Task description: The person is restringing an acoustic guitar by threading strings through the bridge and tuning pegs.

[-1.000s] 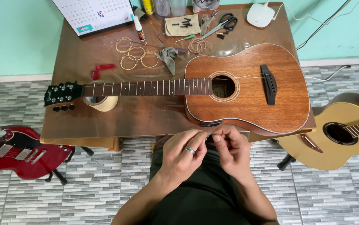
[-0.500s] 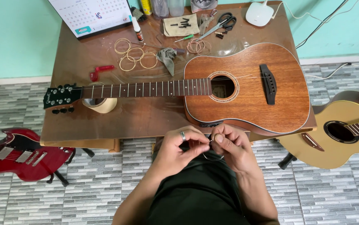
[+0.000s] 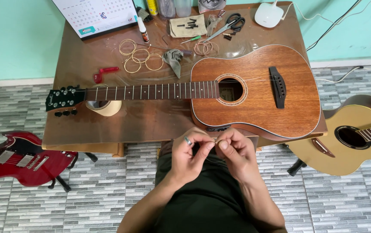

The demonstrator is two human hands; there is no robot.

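Observation:
My left hand and my right hand meet just in front of the table edge, above my lap. Both pinch a thin coiled guitar string between thumb and fingers; the string is barely visible. A ring sits on a left finger. Right beyond the hands a brown acoustic guitar lies flat on the wooden table, neck pointing left, headstock over a roll of tape.
Coiled strings, a red string winder, a grey cloth, scissors, a calendar and a white device lie at the table's back. A red electric guitar stands left, a yellow acoustic right.
The hands have kept together at the table edge, shifting slightly and working the coiled string between the fingers. The guitar on the table has not moved.

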